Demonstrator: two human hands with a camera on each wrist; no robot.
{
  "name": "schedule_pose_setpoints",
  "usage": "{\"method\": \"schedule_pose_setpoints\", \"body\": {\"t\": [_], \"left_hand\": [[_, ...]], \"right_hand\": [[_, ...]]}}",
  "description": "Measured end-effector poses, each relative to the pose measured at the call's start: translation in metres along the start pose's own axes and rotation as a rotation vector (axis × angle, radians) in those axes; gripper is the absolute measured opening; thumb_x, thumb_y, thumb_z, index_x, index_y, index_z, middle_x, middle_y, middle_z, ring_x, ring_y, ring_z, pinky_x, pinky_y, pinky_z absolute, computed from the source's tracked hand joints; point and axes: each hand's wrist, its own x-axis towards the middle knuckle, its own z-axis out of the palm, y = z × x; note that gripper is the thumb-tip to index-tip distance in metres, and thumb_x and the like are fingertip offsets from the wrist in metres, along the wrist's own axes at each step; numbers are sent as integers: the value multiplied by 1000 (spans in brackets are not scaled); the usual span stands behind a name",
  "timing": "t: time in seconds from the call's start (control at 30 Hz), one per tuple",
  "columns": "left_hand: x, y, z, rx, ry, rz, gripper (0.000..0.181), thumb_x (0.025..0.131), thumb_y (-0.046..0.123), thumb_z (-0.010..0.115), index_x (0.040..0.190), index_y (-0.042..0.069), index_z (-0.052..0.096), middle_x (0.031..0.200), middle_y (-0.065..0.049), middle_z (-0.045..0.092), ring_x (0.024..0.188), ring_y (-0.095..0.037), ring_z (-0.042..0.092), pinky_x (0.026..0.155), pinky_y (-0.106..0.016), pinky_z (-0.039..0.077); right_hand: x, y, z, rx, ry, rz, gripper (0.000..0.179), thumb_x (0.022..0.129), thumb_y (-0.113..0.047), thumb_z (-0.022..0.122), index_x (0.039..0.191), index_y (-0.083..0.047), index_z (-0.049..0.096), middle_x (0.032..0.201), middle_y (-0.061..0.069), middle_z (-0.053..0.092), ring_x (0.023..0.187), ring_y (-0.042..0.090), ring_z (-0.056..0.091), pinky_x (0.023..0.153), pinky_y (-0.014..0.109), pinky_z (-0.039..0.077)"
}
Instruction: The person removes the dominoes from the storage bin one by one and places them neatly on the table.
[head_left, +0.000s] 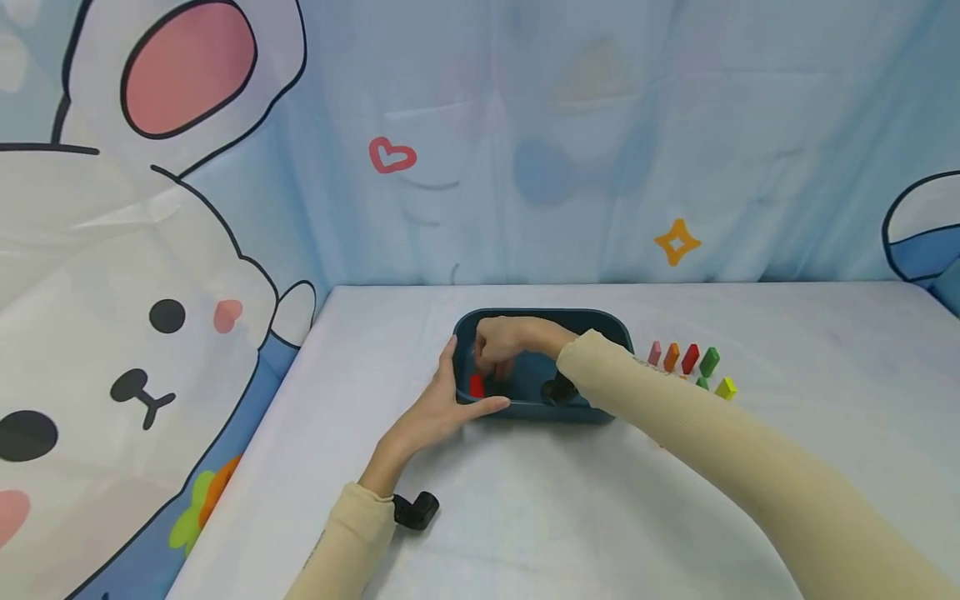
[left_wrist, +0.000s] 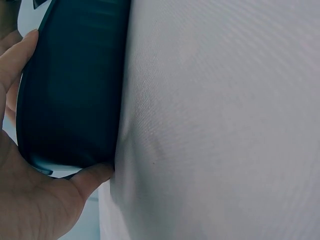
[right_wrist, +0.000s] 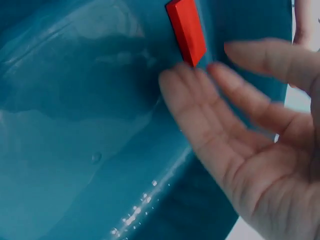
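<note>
A dark blue plastic bin (head_left: 543, 412) stands on the white-covered table. My left hand (head_left: 441, 407) holds its left end, thumb along the front rim and fingers at the left side. In the left wrist view, that hand (left_wrist: 37, 200) spans the end of the bin. My right hand (head_left: 498, 343) reaches down inside the bin at its left part. Within it lies a red block (right_wrist: 187, 31), near the end wall. The fingertips of my right hand (right_wrist: 240, 115) are right by the block's lower end, extended, with nothing held between thumb and fingers.
To the right of the bin stand several small coloured blocks, among them a pink one (head_left: 655, 353), a green one (head_left: 709, 362) and a yellow one (head_left: 726, 388). My right sleeve (head_left: 697, 442) partly hides that group. A patterned curtain (head_left: 480, 208) hangs behind the table.
</note>
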Motion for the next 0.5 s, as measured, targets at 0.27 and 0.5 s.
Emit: {"method": "schedule_pose_setpoints", "body": {"t": [0.27,0.5], "left_hand": [[0,1,0,33,6,-34,128,88,59,79,168,20,-13,175,-8,-2,161,-31,7,126,-59,20],[0,0,0,32,4,-39,124,90,55,78,168,20,-13,176,-9,-2,161,-31,8,126,-58,20]], "right_hand": [[0,2,-4,152,-3,148,29,103,-11,58,119,12,66,108,21,76,98,30,77,83,35,63],[8,1,-3,188,-32,148,31,102,-12,57,117,12,68,106,20,77,97,29,77,83,36,63]]}}
